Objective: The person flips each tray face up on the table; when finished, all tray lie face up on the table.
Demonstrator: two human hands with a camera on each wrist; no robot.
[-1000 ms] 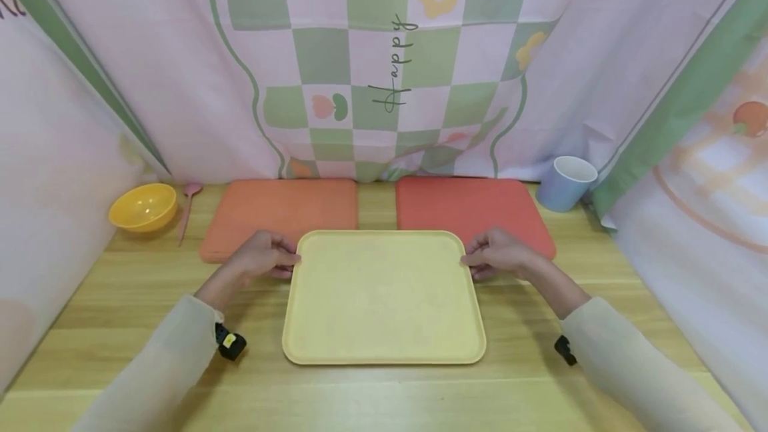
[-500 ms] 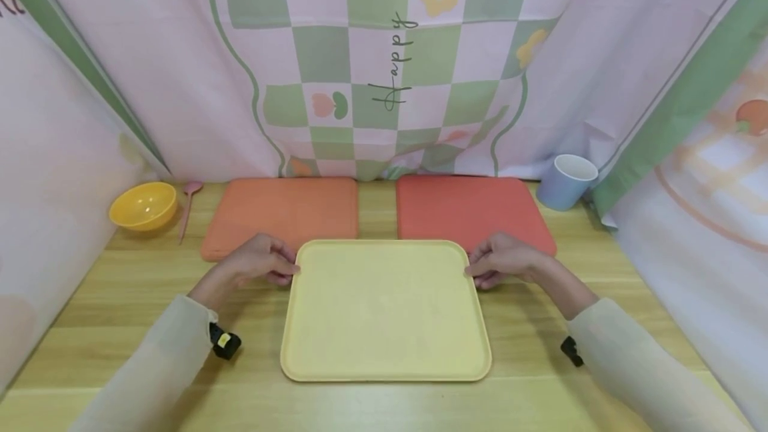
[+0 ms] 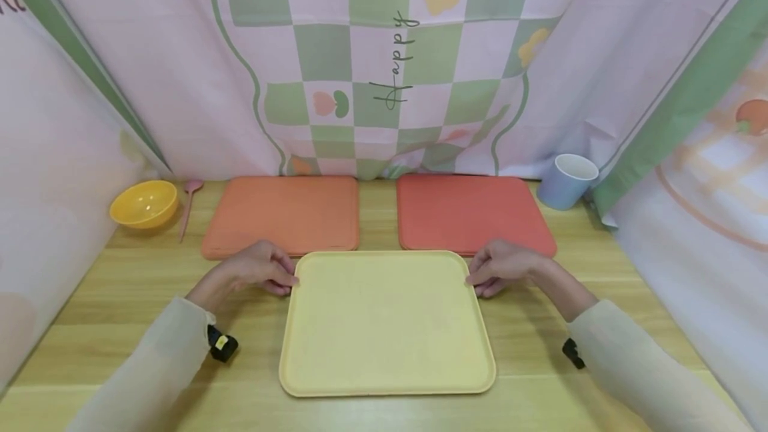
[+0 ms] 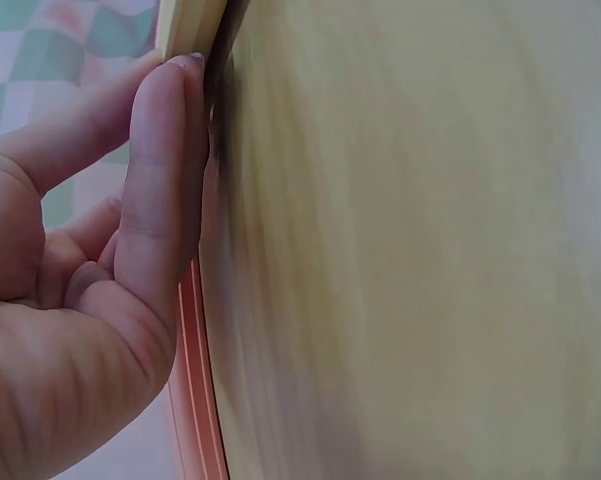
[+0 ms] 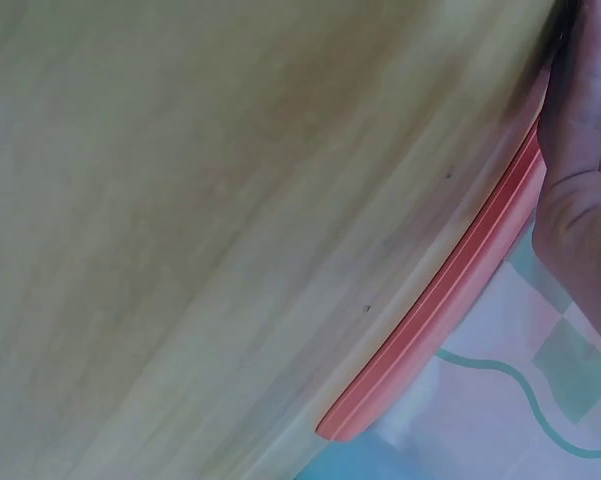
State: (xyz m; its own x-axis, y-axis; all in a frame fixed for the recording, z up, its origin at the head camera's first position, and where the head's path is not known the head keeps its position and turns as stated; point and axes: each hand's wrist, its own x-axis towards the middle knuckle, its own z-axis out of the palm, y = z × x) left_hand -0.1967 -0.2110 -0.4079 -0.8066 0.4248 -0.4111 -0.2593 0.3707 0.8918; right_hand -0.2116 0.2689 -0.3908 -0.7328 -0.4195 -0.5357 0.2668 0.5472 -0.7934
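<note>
A pale yellow rectangular tray [image 3: 387, 325] lies in the middle of the head view, near the front of the table. My left hand [image 3: 258, 268] pinches its left rim close to the far corner, thumb on top and fingers below. On the opposite side, my right hand [image 3: 504, 267] grips the right rim in the same way. The left wrist view shows the fingers [image 4: 160, 170] at the tray's edge [image 4: 192, 25]. In the right wrist view only part of the right hand [image 5: 585, 190] shows, and its fingertips are cut off.
Behind the yellow tray lie an orange tray [image 3: 288, 212] on the left and a red tray [image 3: 474, 212] on the right. A yellow bowl [image 3: 144, 205] and a pink spoon [image 3: 188, 209] are at the far left, a blue cup [image 3: 566, 182] at the far right. Printed curtains [image 3: 384, 52] stand behind.
Both hands have drawn the yellow tray towards the front edge, away from the orange and red trays. More of those two trays now shows. The grip on the rims stays the same.
</note>
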